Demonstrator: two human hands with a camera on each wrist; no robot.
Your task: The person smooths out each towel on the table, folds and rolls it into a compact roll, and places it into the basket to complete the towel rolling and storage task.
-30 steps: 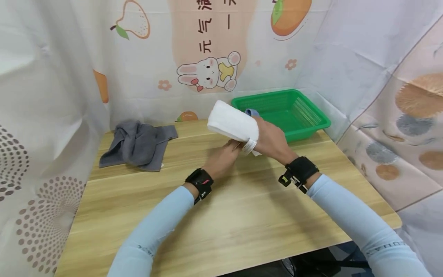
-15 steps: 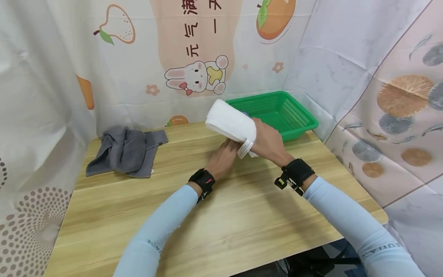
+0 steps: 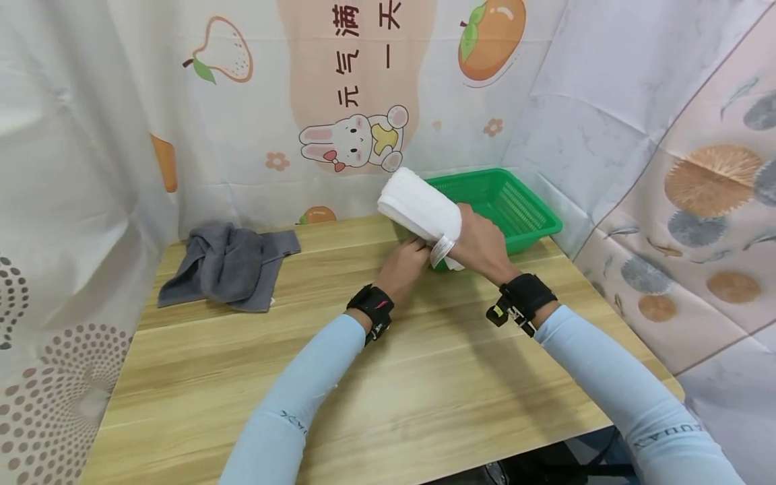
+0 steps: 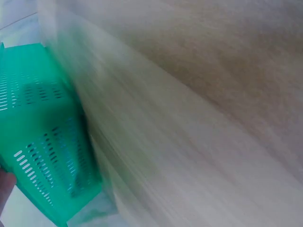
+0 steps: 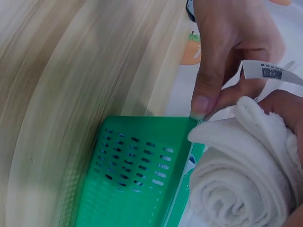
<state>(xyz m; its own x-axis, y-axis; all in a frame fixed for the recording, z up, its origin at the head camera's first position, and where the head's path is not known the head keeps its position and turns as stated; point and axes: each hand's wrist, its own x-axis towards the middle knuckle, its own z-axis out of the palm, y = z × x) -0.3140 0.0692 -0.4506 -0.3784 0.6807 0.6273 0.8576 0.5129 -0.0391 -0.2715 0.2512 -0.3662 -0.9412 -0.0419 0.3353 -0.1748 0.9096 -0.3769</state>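
My right hand (image 3: 481,242) grips a rolled white towel (image 3: 420,204) above the near left end of a green plastic basket (image 3: 530,239). The right wrist view shows the towel's coiled end and a white label (image 5: 272,72) with a printed code hanging from it. My left hand (image 3: 403,269) is just left of the towel. Seen from the right wrist, the left thumb and fingers pinch the rim of the basket (image 5: 137,142). The towel and right hand hide part of the basket's inside in the head view.
A crumpled grey towel (image 3: 233,266) lies at the back left of the wooden table (image 3: 388,404). Printed curtains (image 3: 242,121) stand behind and at both sides. The basket stands at the back right, close to the curtain.
The blue cloth seen beside the white towel earlier is now hidden from the head view. More green basket shows beneath my hands, which stay close together. The grey towel stays put.
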